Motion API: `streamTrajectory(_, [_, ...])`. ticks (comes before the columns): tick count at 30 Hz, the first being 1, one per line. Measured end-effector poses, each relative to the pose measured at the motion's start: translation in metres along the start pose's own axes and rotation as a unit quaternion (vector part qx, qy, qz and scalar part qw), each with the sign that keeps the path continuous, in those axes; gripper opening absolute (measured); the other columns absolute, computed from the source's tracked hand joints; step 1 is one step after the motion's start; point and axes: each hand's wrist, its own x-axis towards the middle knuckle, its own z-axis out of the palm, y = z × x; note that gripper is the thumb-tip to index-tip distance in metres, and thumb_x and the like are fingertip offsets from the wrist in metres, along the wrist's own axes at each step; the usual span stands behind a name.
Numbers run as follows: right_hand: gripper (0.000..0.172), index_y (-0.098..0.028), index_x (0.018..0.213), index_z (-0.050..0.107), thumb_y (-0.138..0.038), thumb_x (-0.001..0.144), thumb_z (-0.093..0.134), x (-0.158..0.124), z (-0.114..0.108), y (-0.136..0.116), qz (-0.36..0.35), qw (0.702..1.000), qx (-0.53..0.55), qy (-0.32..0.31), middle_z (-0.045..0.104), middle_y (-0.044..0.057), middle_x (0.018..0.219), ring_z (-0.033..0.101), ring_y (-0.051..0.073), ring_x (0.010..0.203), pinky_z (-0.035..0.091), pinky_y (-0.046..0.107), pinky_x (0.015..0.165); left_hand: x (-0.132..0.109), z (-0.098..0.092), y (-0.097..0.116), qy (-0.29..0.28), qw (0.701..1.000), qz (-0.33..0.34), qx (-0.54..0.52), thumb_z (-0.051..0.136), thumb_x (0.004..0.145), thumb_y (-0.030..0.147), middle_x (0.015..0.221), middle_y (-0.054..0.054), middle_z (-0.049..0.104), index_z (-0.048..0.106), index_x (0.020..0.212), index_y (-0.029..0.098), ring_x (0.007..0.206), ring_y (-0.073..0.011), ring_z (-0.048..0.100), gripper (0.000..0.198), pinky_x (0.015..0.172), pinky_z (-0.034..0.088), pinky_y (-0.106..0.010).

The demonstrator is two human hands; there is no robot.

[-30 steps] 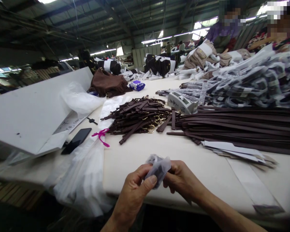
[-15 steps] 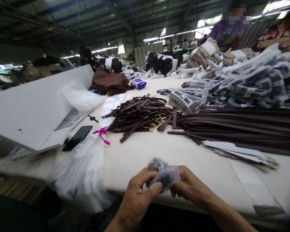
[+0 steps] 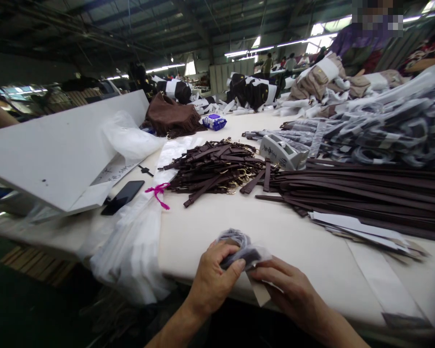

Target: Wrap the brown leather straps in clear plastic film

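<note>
Over the table's near edge, a dark strap rolled up in a clear plastic sleeve (image 3: 234, 239) sits in my left hand (image 3: 212, 278). The thumb and fingers of that hand are closed around the roll. On its right side, my right hand (image 3: 293, 290) has its fingers curled at the loose end of the plastic. A tan paper strip (image 3: 260, 291) hangs down beneath those fingers, gripped by them. The right hand's thumb is hidden.
Brown short straps (image 3: 217, 169) with gold hooks are heaped ahead, beside a tape dispenser (image 3: 281, 152). Long brown straps (image 3: 366, 193), paper strips (image 3: 362, 229) and wrapped straps (image 3: 395, 116) lie right. Plastic sleeves (image 3: 137, 251), a phone (image 3: 123, 197) and a white board (image 3: 65, 150) are left.
The plastic-wrapped roll has turned in my hands and shows more of its coil. My right hand has shifted right and down, and the tan paper strip has come into view under it.
</note>
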Motion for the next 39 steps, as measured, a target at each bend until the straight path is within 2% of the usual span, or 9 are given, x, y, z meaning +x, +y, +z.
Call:
streamTrajectory(4, [0.024,-0.019,0.103,0.058,-0.007,0.087,0.044,-0.005,0.01,0.015,-0.066,0.983,-0.151,0.079,0.056,0.005,0.083,0.052,0.013,0.069,0.046,0.023,0.061,0.002,0.015,-0.004,-0.003,0.995,0.028,0.095,0.057,0.076,0.019,0.098,-0.003,0.065,0.062,0.088,0.02,0.097,-0.0215,0.056,0.013,0.105,0.019,-0.052])
streamTrajectory(7, [0.021,-0.017,0.101,0.059,-0.009,0.088,0.043,-0.005,0.013,0.024,-0.077,0.979,-0.18,0.058,0.059,0.009,0.092,0.056,0.015,0.077,0.049,0.025,0.065,0.001,0.026,-0.012,-0.007,0.985,0.063,0.159,0.055,0.075,0.016,0.102,-0.004,0.065,0.061,0.091,0.019,0.1,-0.0228,0.055,0.018,0.106,0.016,-0.054])
streamTrajectory(12, [0.026,-0.02,0.097,0.061,-0.009,0.088,0.04,0.005,0.01,0.033,-0.009,0.994,-0.106,0.002,0.061,0.007,0.091,0.06,0.014,0.082,0.051,0.023,0.07,0.001,0.03,-0.026,-0.021,0.98,0.116,0.16,0.051,0.073,0.013,0.104,-0.004,0.064,0.054,0.103,0.021,0.098,-0.0208,0.057,0.031,0.108,0.012,-0.053])
streamTrajectory(19, [0.011,-0.019,0.082,0.061,-0.022,0.087,0.052,0.021,0.003,0.034,0.099,0.993,-0.044,-0.05,0.058,0.002,0.075,0.058,0.013,0.068,0.045,0.021,0.062,0.0,0.028,-0.034,-0.016,0.993,0.085,0.085,0.054,0.067,0.01,0.102,-0.001,0.065,0.015,0.134,0.024,0.108,-0.0204,0.054,0.08,0.11,0.008,-0.051])
streamTrajectory(22, [0.01,-0.018,0.079,0.059,-0.027,0.084,0.056,0.027,0.004,0.034,0.132,0.989,-0.043,-0.058,0.057,0.0,0.069,0.054,0.012,0.061,0.043,0.022,0.057,0.0,0.028,-0.033,-0.024,0.992,0.082,0.089,0.053,0.071,0.01,0.105,-0.003,0.065,0.011,0.136,0.024,0.114,-0.021,0.051,0.079,0.11,0.01,-0.052])
streamTrajectory(26, [0.019,-0.02,0.102,0.058,-0.025,0.085,0.053,0.03,0.005,0.032,0.143,0.988,-0.022,-0.054,0.057,0.001,0.074,0.055,0.013,0.063,0.044,0.023,0.059,0.002,0.03,-0.035,-0.019,0.992,0.081,0.097,0.051,0.072,0.009,0.108,-0.003,0.065,0.01,0.137,0.024,0.114,-0.0212,0.051,0.079,0.11,0.012,-0.052])
streamTrajectory(32, [0.015,-0.018,0.073,0.059,-0.021,0.086,0.051,0.032,0.01,0.03,0.124,0.991,-0.012,-0.057,0.053,0.001,0.071,0.055,0.012,0.064,0.042,0.021,0.058,0.0,0.031,-0.038,-0.011,0.992,0.087,0.096,0.051,0.069,0.008,0.102,-0.001,0.064,0.011,0.137,0.022,0.105,-0.0178,0.056,0.08,0.111,0.012,-0.048])
streamTrajectory(36, [0.016,-0.018,0.07,0.055,-0.023,0.085,0.052,0.032,0.011,0.03,0.137,0.989,-0.013,-0.059,0.054,0.0,0.068,0.053,0.012,0.06,0.04,0.022,0.055,-0.011,0.032,-0.037,0.017,0.987,0.085,0.135,0.055,0.075,0.015,0.117,-0.006,0.058,0.019,0.135,0.022,0.117,-0.0214,0.046,0.07,0.11,0.006,-0.054])
streamTrajectory(39, [0.018,-0.018,0.068,0.055,-0.025,0.085,0.052,0.033,0.01,0.03,0.146,0.988,-0.014,-0.053,0.055,0.0,0.067,0.053,0.013,0.06,0.04,0.022,0.055,-0.014,0.034,-0.036,0.034,0.987,0.075,0.139,0.056,0.077,0.017,0.111,-0.005,0.063,0.027,0.131,0.021,0.118,-0.023,0.045,0.062,0.109,0.004,-0.057])
